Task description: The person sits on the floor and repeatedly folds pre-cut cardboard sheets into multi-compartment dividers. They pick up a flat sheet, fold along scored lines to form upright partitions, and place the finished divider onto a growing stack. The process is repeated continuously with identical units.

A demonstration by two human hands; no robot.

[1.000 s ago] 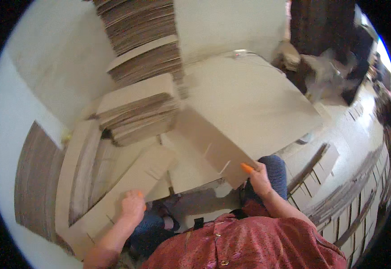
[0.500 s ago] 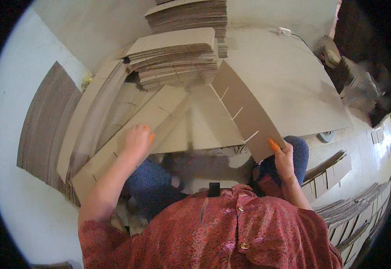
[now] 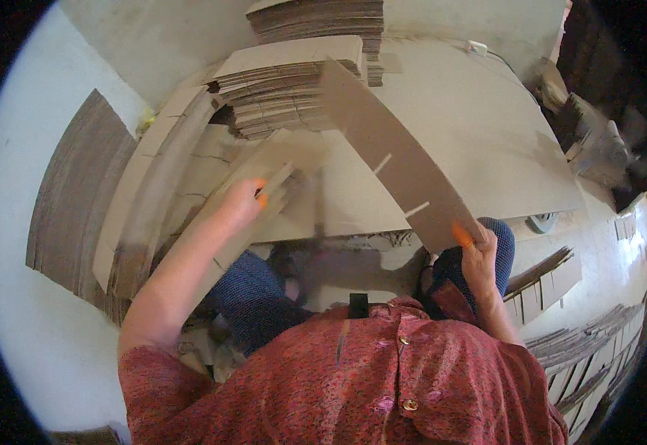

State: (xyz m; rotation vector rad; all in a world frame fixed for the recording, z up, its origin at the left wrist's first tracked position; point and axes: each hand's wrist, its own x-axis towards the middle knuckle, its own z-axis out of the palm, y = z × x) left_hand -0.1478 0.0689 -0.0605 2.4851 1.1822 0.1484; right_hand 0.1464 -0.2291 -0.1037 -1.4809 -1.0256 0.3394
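Observation:
My right hand (image 3: pixel 478 248) is closed on the near end of a long brown cardboard strip (image 3: pixel 405 167) with pale slots cut in its edge. The strip slants up and away to the left, its far end smeared by motion. My left hand (image 3: pixel 245 202) has its fingers curled round a second slotted cardboard strip (image 3: pixel 264 159), which is blurred and partly hidden behind my forearm. Orange shows on fingers of both hands. Between the strips lies the large cardboard-coloured board (image 3: pixel 479 141) in front of me.
Stacked slotted cardboard (image 3: pixel 286 89) stands at the back, with a taller stack (image 3: pixel 320 22) behind it. More strips (image 3: pixel 79 200) lean along the left wall. Bundles of slotted cardboard (image 3: pixel 590 356) lie at right. A white plug-like block (image 3: pixel 476 48) sits at the board's far edge.
My left hand has moved up and slightly right, lifting its strip with it. The right strip has swung, its far end going up and left; my right hand has shifted slightly right.

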